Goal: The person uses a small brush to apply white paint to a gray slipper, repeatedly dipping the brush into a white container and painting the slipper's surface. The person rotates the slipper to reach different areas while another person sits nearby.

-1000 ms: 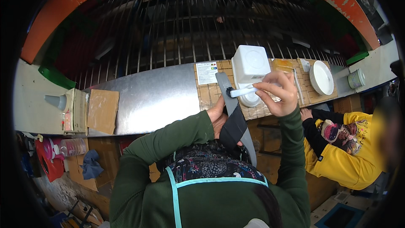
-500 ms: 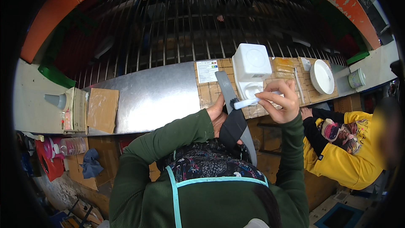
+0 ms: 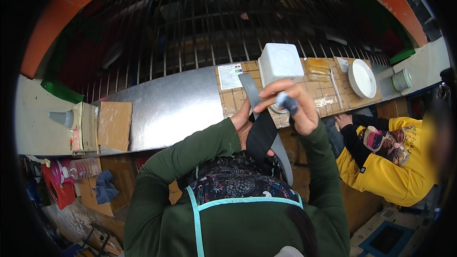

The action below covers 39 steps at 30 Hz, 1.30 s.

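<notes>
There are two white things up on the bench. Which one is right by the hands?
The white square box. It sits just above the right hand, which holds a small blue-tipped thing. The other, a round white plate, lies further right, away from both hands.

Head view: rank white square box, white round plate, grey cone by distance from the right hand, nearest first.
From the right hand, which grips a blue marker:
1. White square box, just above the hand on the cardboard.
2. White round plate, to the right on the cardboard.
3. Grey cone, far left on the bench edge.
</notes>
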{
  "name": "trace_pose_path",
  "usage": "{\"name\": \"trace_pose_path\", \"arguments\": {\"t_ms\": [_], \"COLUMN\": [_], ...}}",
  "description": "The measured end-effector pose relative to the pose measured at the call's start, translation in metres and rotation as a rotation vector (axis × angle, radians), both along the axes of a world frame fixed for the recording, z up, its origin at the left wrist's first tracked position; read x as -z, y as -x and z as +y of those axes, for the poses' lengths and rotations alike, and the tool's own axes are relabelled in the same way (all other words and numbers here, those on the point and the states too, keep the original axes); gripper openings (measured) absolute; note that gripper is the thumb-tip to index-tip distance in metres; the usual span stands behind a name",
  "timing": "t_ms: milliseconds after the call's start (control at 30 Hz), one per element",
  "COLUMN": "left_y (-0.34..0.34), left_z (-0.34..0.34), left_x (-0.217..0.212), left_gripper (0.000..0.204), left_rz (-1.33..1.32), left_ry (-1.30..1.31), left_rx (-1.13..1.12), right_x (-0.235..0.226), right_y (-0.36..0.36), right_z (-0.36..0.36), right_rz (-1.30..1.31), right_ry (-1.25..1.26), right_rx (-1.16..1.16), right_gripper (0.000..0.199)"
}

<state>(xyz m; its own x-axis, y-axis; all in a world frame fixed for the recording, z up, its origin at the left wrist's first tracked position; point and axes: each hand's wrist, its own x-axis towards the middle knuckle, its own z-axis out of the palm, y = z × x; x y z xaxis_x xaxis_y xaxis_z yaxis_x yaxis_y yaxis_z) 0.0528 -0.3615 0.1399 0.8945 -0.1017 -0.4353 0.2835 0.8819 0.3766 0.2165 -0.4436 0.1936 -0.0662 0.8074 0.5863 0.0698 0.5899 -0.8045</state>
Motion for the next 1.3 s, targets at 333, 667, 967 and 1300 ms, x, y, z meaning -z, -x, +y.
{"name": "trace_pose_path", "arguments": {"t_ms": [333,667,967,1300], "left_y": [-0.001,0.022,0.023,-0.002], "left_z": [-0.001,0.027,0.049,0.038], "left_x": [0.004,0.044,0.054,0.002], "left_gripper": [0.083,0.082,0.069,0.058], "left_rz": [-0.028,-0.290,-0.493,-0.475], "left_ry": [-0.033,-0.614,-0.532,-0.875], "left_rx": [-0.039,-0.243,-0.061,-0.276], "right_x": [-0.001,0.108,0.100,-0.028], "right_y": [-0.001,-0.031,-0.002,0.014], "right_z": [0.008,-0.077,-0.094,0.028], "right_rz": [-0.254,0.246,0.024,-0.676], "right_ry": [-0.041,0.101,0.242,-0.304], "right_rx": [0.066,0.762,1.057,0.873], "right_gripper": [0.025,0.031,0.012,0.030]}}
